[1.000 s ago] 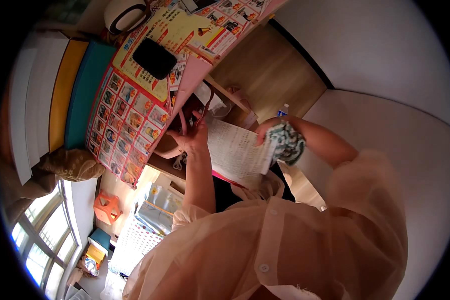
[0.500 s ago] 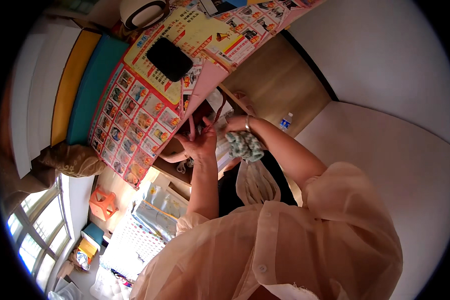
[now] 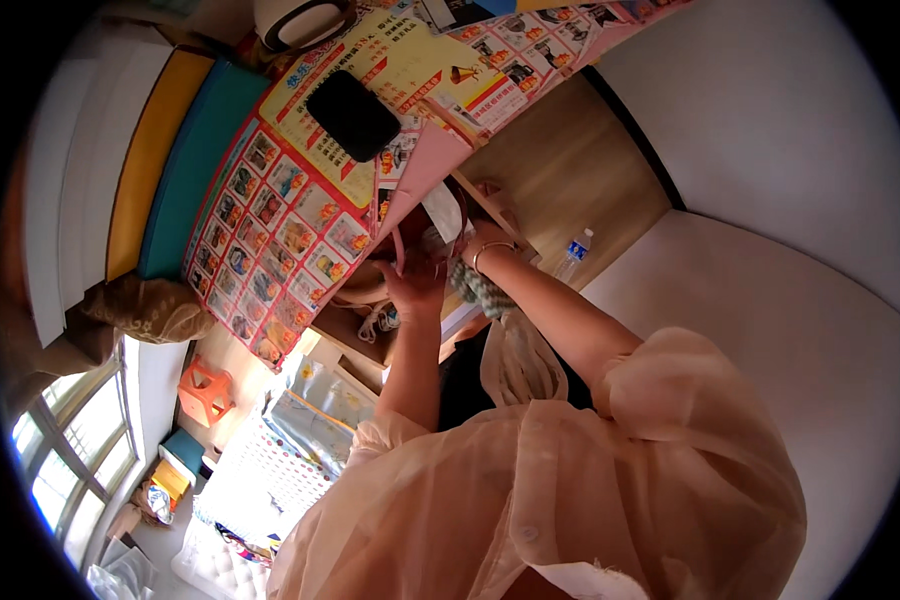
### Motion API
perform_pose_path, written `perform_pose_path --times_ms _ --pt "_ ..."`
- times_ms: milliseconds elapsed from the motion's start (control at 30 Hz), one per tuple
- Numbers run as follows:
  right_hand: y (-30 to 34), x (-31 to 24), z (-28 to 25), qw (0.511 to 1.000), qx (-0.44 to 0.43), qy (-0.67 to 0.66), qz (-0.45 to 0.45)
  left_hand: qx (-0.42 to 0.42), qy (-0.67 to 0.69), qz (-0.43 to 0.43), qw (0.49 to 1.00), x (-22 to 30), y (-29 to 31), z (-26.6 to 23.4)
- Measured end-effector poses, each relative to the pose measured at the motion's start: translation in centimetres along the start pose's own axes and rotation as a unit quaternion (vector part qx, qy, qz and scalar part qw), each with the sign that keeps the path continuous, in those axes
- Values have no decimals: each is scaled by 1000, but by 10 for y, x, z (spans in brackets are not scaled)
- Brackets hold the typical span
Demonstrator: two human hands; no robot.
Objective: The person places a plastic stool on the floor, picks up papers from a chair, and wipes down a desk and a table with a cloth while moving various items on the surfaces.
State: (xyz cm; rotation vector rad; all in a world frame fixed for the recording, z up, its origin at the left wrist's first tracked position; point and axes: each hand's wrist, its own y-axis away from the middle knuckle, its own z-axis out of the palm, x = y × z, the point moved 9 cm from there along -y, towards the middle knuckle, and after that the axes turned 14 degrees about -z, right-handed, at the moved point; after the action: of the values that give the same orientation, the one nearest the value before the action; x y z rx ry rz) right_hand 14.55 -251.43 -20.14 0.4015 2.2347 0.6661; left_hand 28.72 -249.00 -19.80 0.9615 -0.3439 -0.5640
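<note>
Probably light and floppy: pink handbag [image 3: 432, 190], best taken by its thin handle; left hand [image 3: 416, 285] pinching it, right hand [image 3: 482, 240] grip hidden

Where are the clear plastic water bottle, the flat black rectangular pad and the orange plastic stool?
clear plastic water bottle [image 3: 573, 256], head view, body.
flat black rectangular pad [image 3: 353, 115], head view, centre.
orange plastic stool [image 3: 204, 389], head view, top.

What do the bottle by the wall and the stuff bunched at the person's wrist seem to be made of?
The bottle looks like clear plastic: see-through body, blue label, pale cap. The bunched stuff by the right hand looks like soft patterned cloth, matt, green and white, gathered in folds; knit or woven, I cannot tell.
</note>
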Motion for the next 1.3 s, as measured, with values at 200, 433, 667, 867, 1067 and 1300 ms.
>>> perform_pose_path --times_ms 200,433,667,867,1067,1300 --pt "32 -28 26 949 -297 61 -84 118 -199 -17 973 0 5 -25" --pt "-15 -15 32 940 -266 81 -199 9 -224 13 975 -13 14 33" --pt "50 -26 -15 952 -263 129 -88 83 -335 -52 937 -17 -2 14" --pt "42 -75 -59 969 33 117 -216 156 -431 -22 889 -2 9 8" --pt "-4 -38 3 970 -154 171 -70 99 -577 163 794 25 25 21" --pt "35 -62 -22 969 -89 204 -103 168 -518 3 839 31 38 -39"
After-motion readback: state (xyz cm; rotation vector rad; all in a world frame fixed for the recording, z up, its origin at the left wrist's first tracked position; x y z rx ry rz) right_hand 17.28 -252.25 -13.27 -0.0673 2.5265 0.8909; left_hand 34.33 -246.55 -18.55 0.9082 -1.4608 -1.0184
